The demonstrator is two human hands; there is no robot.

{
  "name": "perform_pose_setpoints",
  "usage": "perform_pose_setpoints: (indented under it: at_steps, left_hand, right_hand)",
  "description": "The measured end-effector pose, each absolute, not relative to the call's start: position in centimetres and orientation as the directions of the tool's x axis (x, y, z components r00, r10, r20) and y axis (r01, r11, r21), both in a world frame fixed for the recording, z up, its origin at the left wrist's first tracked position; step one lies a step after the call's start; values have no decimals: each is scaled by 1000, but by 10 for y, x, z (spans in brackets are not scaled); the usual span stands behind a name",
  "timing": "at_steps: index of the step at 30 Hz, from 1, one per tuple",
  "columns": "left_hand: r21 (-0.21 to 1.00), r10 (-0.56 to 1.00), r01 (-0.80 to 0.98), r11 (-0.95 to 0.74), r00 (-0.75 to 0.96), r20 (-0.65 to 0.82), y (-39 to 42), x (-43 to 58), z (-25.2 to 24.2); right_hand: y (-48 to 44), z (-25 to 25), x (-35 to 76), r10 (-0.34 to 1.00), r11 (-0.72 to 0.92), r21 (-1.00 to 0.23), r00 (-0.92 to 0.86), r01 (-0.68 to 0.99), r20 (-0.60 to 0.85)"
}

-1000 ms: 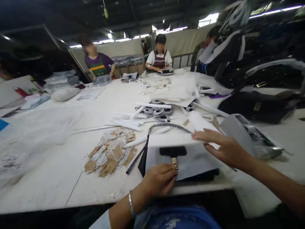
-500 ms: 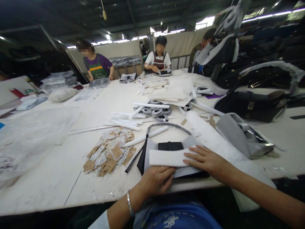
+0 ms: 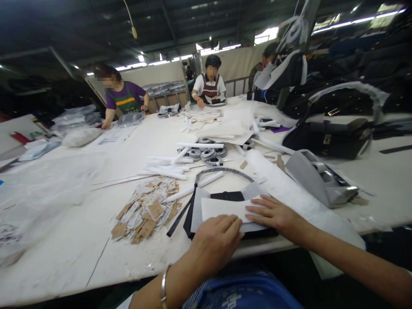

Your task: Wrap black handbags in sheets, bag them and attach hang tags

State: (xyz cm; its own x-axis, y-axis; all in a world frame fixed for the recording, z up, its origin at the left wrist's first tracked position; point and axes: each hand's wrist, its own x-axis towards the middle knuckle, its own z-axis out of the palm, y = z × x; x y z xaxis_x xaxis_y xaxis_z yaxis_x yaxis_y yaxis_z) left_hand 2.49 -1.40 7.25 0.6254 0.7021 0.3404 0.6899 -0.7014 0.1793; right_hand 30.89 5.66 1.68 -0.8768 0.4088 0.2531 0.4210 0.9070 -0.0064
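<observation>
A black handbag (image 3: 189,227) lies on the table edge in front of me, with its strap (image 3: 222,170) looped out behind it. Thin pale wrapping paper (image 3: 198,210) covers part of the bag, and across it lies a white foam sheet (image 3: 222,207). At the near edge of this sheet is my left hand (image 3: 216,238), closed, its fingers bent over the edge and thumb hidden. My right hand (image 3: 273,214) rests flat on the sheet's right end with its fingers spread.
Left of the bag is a heap of brown and white tags (image 3: 146,212). White foam tubes (image 3: 167,167) and wrapped coiled straps (image 3: 207,153) lie behind. A white padding roll (image 3: 289,193), a grey wrapped piece (image 3: 309,180) and another black handbag (image 3: 328,137) are at right. Co-workers (image 3: 210,86) work across the table.
My left hand has come up from below the foam sheet's near edge to lie over it. The right hand stays on the sheet. Two co-workers across the table have moved their arms.
</observation>
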Motion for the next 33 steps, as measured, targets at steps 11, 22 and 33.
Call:
perform_pose_setpoints:
  at_steps: [11,22,33]
  left_hand:
    - [-55,708,769,-637,611,355,-16,18,-26]
    - [-31,709,769,-638,603,365,-15,19,-21]
    - [-28,709,759,-651,621,335,-14,17,-25]
  right_hand:
    - [49,0,309,501,858,-224,-851,463,159]
    - [134,74,210,584,797,-255,-807,548,89]
    - [190,53,166,687,725,120,-724,678,-62]
